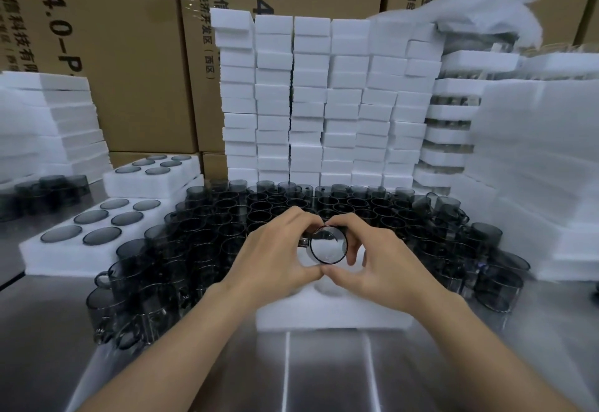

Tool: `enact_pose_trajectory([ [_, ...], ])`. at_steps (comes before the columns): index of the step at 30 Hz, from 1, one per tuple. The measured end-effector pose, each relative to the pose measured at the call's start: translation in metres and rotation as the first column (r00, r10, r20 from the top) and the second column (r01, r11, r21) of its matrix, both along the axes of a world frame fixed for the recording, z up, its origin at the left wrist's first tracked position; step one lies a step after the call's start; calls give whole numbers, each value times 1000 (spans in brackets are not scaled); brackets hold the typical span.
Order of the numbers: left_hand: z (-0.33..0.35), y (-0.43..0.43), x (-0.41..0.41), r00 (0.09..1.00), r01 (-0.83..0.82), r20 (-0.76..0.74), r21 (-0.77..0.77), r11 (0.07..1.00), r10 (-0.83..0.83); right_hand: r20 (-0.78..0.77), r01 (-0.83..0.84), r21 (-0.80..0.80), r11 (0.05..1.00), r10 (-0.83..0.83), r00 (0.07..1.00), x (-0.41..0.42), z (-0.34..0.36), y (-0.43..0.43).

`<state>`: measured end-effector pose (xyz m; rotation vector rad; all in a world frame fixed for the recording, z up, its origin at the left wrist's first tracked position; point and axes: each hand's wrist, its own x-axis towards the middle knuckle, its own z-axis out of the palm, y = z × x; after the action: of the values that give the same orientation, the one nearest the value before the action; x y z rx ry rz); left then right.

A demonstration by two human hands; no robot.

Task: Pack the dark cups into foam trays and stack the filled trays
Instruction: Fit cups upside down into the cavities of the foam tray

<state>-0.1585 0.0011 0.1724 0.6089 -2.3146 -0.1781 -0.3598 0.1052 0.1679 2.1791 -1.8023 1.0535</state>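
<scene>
A dark glass cup [328, 244] lies tipped on its side, mouth toward me, just above a white foam tray [334, 312]. My left hand [275, 254] and my right hand [377, 264] both curl round it, thumbs meeting under its rim. The tray lies on the steel table close to me, partly hidden by both hands. A large crowd of dark cups [227, 217] stands behind and to both sides of the tray.
Two filled foam trays [69, 256] lie at the left, a farther one [152, 175] behind the near one. Tall stacks of foam trays [324, 103] rise behind the cups, more at the left [48, 119] and right [534, 168]. Cardboard boxes [129, 55] form the back wall.
</scene>
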Motion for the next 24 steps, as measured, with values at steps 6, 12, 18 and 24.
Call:
enact_pose_trajectory([
  [6, 0, 2, 0, 994, 74, -74, -8, 997, -75, 74, 50, -88, 995, -44, 996, 2, 0, -1],
  [12, 2, 8, 0, 976, 88, -185, -142, 986, -114, 543, -126, -56, 990, 136, 828, 12, 13, 0],
  [18, 2, 10, 2, 971, 101, -187, -257, 961, -152, 593, -81, 191, 978, -49, 804, 17, 18, 2],
  [24, 4, 11, 2, 982, 93, -149, -137, 986, -113, 545, 47, 153, 987, -124, 829, 18, 17, -1],
])
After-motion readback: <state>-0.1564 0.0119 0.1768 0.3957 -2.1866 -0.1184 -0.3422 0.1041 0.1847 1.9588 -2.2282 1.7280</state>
